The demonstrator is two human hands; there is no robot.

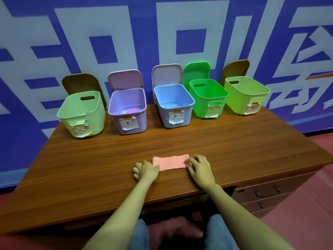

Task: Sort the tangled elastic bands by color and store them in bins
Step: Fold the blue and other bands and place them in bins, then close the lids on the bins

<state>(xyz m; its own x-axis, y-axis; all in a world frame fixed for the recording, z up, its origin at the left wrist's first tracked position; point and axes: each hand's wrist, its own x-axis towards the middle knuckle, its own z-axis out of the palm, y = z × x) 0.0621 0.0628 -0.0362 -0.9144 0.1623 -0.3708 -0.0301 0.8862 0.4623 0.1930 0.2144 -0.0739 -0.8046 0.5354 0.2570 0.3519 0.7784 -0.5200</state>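
Pink elastic band [171,162] flat on tabletop [108,159]; my left hand [146,170] touches its nine-o'clock end, right hand [199,169] presses three-o'clock; both grips apart.

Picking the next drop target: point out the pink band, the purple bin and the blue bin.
pink band [171,162]: head view, middle of the flat strip.
purple bin [126,99]: head view, inner back wall.
blue bin [171,92]: head view, inner back wall.

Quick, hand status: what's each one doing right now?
Left hand: thumb at the left end of the pink band; grip cannot be told.
Right hand: open, fingers resting on the band's right end.
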